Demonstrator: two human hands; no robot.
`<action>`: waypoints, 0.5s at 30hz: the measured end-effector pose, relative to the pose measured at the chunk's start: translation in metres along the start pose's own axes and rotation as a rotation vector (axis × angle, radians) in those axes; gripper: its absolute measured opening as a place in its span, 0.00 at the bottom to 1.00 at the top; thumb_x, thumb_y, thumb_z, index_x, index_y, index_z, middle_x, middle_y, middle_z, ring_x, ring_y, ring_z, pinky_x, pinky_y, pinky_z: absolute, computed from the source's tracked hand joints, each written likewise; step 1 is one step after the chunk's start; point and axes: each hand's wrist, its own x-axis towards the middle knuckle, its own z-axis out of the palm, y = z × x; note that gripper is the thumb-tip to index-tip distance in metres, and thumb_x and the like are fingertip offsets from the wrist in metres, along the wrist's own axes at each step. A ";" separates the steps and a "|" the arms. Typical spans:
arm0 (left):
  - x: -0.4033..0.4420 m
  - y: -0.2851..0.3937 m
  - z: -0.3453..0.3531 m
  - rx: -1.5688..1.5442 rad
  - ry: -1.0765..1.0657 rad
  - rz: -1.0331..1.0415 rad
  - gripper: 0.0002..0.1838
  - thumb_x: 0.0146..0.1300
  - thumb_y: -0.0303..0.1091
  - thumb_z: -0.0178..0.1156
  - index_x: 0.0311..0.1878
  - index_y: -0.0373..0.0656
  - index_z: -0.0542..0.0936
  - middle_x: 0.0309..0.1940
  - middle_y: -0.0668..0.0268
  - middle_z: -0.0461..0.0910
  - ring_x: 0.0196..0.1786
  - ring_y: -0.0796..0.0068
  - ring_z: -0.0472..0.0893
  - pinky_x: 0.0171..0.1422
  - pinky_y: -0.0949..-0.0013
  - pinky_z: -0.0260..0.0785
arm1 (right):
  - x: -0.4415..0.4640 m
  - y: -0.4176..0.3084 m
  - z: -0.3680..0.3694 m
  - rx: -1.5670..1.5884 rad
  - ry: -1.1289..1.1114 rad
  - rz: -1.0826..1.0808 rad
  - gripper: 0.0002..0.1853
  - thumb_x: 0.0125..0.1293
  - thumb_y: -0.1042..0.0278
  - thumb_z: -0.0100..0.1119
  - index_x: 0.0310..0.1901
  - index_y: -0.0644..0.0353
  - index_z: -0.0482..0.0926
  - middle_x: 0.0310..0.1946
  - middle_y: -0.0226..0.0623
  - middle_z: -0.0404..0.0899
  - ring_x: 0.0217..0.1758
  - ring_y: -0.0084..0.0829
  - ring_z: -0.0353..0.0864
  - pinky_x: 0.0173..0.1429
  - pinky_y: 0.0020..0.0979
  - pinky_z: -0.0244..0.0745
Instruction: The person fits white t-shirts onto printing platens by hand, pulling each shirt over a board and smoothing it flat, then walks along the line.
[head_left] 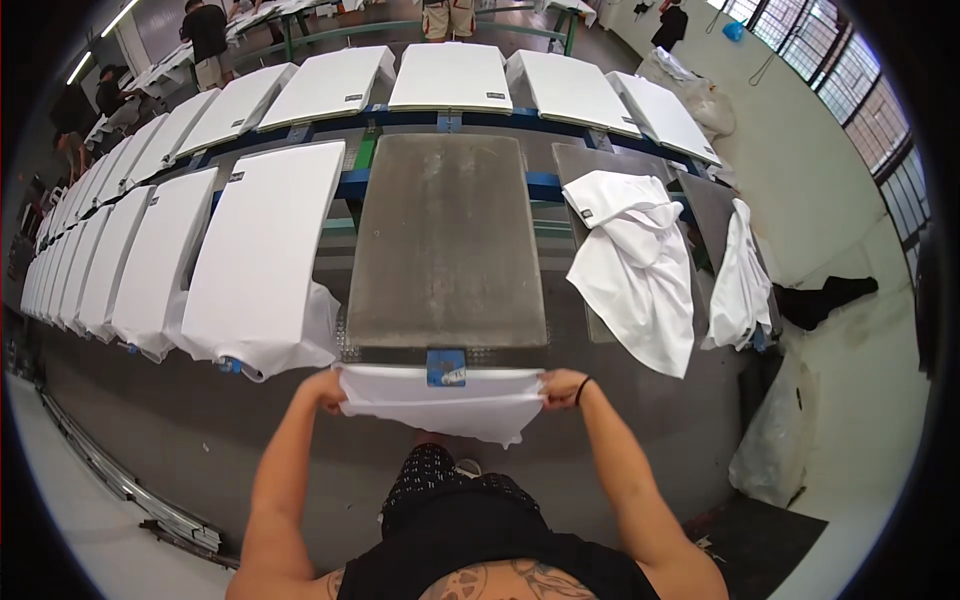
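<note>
A white cloth garment (450,408) is stretched sideways between my two hands, just below the near edge of a bare grey board (445,240). My left hand (328,390) grips its left end, fingers closed. At the opposite end my right hand (562,389), with a dark band at the wrist, is closed on the fabric too. A blue bracket (446,367) with a small label juts from the board's near edge, in front of the cloth. Left of the board, another white garment (262,250) is pulled flat over its own board.
Crumpled white garments (632,260) lie on grey boards to the right. Several cloth-covered boards (450,78) curve along the back and left on blue rails (350,184). A clear plastic bag (770,450) leans at the right wall. Other people (205,40) stand at the back.
</note>
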 end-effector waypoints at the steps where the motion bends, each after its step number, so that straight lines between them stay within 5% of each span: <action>1: 0.016 0.002 -0.022 0.011 0.172 0.002 0.22 0.46 0.22 0.58 0.50 0.33 0.74 0.20 0.60 0.77 0.17 0.71 0.77 0.18 0.65 0.73 | 0.019 -0.020 -0.025 -0.093 -0.045 -0.035 0.34 0.52 0.83 0.56 0.64 0.58 0.62 0.28 0.32 0.74 0.24 0.23 0.76 0.25 0.25 0.72; 3: 0.030 0.041 -0.087 -0.118 -0.094 0.045 0.30 0.48 0.20 0.58 0.59 0.32 0.67 0.27 0.56 0.78 0.23 0.71 0.80 0.23 0.66 0.74 | -0.017 -0.097 -0.034 0.038 -0.003 -0.073 0.37 0.52 0.84 0.57 0.66 0.63 0.58 0.25 0.31 0.72 0.24 0.21 0.74 0.27 0.23 0.71; 5: 0.026 0.108 -0.141 -0.186 -0.068 0.028 0.35 0.47 0.17 0.57 0.64 0.30 0.64 0.35 0.52 0.79 0.28 0.68 0.81 0.30 0.67 0.76 | -0.021 -0.167 -0.052 -0.096 0.002 -0.096 0.40 0.51 0.84 0.58 0.67 0.72 0.53 0.36 0.38 0.74 0.34 0.26 0.78 0.35 0.25 0.77; 8: 0.076 0.176 -0.213 -0.052 -0.167 -0.028 0.22 0.48 0.14 0.54 0.50 0.27 0.76 0.39 0.49 0.79 0.33 0.63 0.82 0.38 0.67 0.80 | -0.005 -0.265 -0.079 -0.236 0.074 -0.042 0.27 0.48 0.86 0.55 0.54 0.78 0.68 0.38 0.41 0.74 0.38 0.32 0.79 0.44 0.28 0.82; 10: 0.093 0.202 -0.246 -0.088 -0.176 -0.030 0.20 0.49 0.13 0.52 0.48 0.25 0.76 0.40 0.49 0.79 0.34 0.61 0.82 0.39 0.67 0.81 | 0.009 -0.299 -0.099 -0.244 0.097 -0.048 0.27 0.50 0.85 0.50 0.56 0.72 0.71 0.41 0.43 0.76 0.36 0.28 0.79 0.37 0.22 0.79; 11: 0.103 0.199 -0.260 -0.144 -0.161 0.063 0.13 0.52 0.18 0.51 0.41 0.28 0.79 0.35 0.51 0.80 0.32 0.67 0.82 0.35 0.68 0.80 | 0.027 -0.299 -0.135 -0.421 -0.080 -0.244 0.29 0.49 0.87 0.47 0.58 0.68 0.70 0.45 0.41 0.76 0.35 0.25 0.79 0.30 0.21 0.75; 12: 0.104 0.207 -0.275 -0.208 -0.099 0.103 0.12 0.54 0.21 0.51 0.40 0.30 0.80 0.35 0.53 0.80 0.31 0.67 0.82 0.35 0.68 0.80 | 0.022 -0.309 -0.137 0.070 -0.086 -0.221 0.32 0.48 0.89 0.46 0.61 0.65 0.68 0.47 0.36 0.75 0.32 0.21 0.77 0.28 0.20 0.71; 13: 0.107 0.214 -0.290 -0.276 -0.035 0.135 0.12 0.56 0.23 0.50 0.40 0.32 0.81 0.34 0.55 0.81 0.30 0.68 0.82 0.35 0.68 0.80 | 0.006 -0.337 -0.143 -0.012 0.015 -0.258 0.37 0.47 0.90 0.46 0.64 0.61 0.65 0.45 0.31 0.75 0.31 0.19 0.74 0.30 0.21 0.70; 14: 0.126 0.213 -0.309 -0.417 -0.020 0.143 0.10 0.61 0.27 0.50 0.39 0.34 0.80 0.33 0.56 0.81 0.28 0.68 0.82 0.34 0.68 0.80 | 0.035 -0.338 -0.189 0.457 -0.150 -0.331 0.36 0.49 0.88 0.48 0.64 0.59 0.64 0.39 0.28 0.73 0.31 0.19 0.73 0.33 0.23 0.71; 15: 0.152 0.216 -0.321 -0.736 0.007 0.143 0.10 0.63 0.30 0.53 0.42 0.35 0.78 0.33 0.57 0.81 0.28 0.68 0.82 0.33 0.67 0.81 | 0.043 -0.362 -0.201 0.341 -0.131 -0.430 0.32 0.54 0.82 0.53 0.64 0.58 0.64 0.36 0.24 0.71 0.32 0.19 0.72 0.34 0.25 0.71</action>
